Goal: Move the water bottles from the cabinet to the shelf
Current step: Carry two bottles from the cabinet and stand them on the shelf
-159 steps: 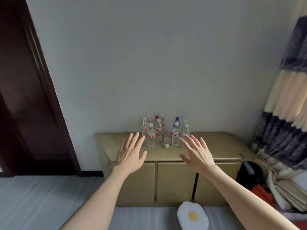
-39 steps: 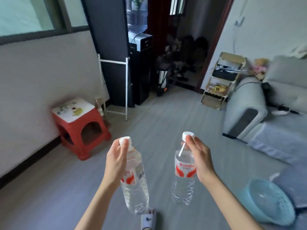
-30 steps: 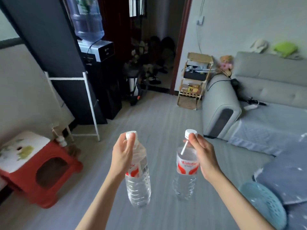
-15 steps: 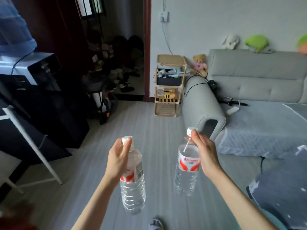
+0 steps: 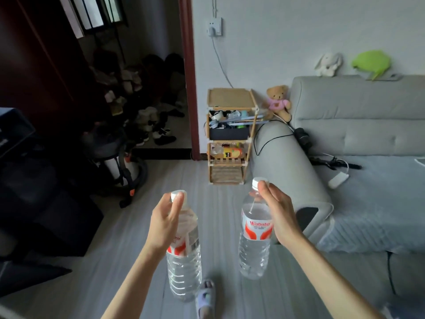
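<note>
Now I'm facing the sofa (image 5: 358, 139), with the shelf (image 5: 230, 134) just beside its arm, against the wall. I'm carrying both bottles toward it, well short of it. My left hand (image 5: 164, 223) is clamped on one bottle (image 5: 185, 270), my right hand (image 5: 279, 217) on the other bottle (image 5: 254, 249), each pinched at the neck so they're hanging upright.

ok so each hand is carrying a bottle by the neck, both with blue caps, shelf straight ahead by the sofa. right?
Caps are wrong: in the head view both the left bottle and right bottle have white caps. The rest holds: left hand, right hand, shelf, sofa.
</note>
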The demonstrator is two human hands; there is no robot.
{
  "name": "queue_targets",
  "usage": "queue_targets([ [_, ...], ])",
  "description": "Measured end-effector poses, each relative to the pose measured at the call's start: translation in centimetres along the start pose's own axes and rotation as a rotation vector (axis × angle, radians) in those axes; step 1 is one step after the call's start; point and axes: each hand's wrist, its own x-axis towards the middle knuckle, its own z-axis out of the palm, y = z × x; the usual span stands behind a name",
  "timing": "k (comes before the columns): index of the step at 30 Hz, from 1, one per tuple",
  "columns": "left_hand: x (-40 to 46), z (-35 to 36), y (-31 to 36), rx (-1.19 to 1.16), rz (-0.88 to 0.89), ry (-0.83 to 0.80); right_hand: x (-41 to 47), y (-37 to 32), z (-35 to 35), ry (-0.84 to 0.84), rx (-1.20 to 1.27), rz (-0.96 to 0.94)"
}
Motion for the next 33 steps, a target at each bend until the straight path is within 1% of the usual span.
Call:
queue_targets([
  [4, 10.6, 2.4, -1.0, -0.012, 0.003, 0.001, 10.3, -0.8, 1.5, 0.035, -0.001, -0.007],
  [6, 16.2, 3.4, -0.5, -0.016, 0.004, -0.014, 15.3, -2.0, 2.2, 0.045, 0.002, -0.016],
  [11, 28.5, 6.3, 1.4, 0.003, 0.072, -0.06, 26.4, -3.8, 2.9, 0.084, 0.018, -0.02],
  [15, 35.9, 8.7, 0.8, -0.013, 0.071, -0.127, 33.8, -3.2, 3.6, 0.096, 0.015, -0.004],
  [20, 44.5, 12.7, -0.9, 0.017, 0.018, -0.123, 43.9, -1.9, 3.6, 0.081, 0.008, 0.025],
  [22, 48.4, 14.7, -0.9, 0.029, 0.022, -0.129, 48.6, -1.7, 3.3, 0.08, 0.033, 0.031],
  [28, 60.1, 20.3, 1.4, 0.003, 0.062, -0.146, 62.3, -3.8, 2.3, 0.06, 0.036, 0.003],
  [33, 68.5, 23.1, 2.7, -0.11, 0.016, -0.109, 71.4, -5.7, 2.4, 0.041, 0.025, -0.037],
])
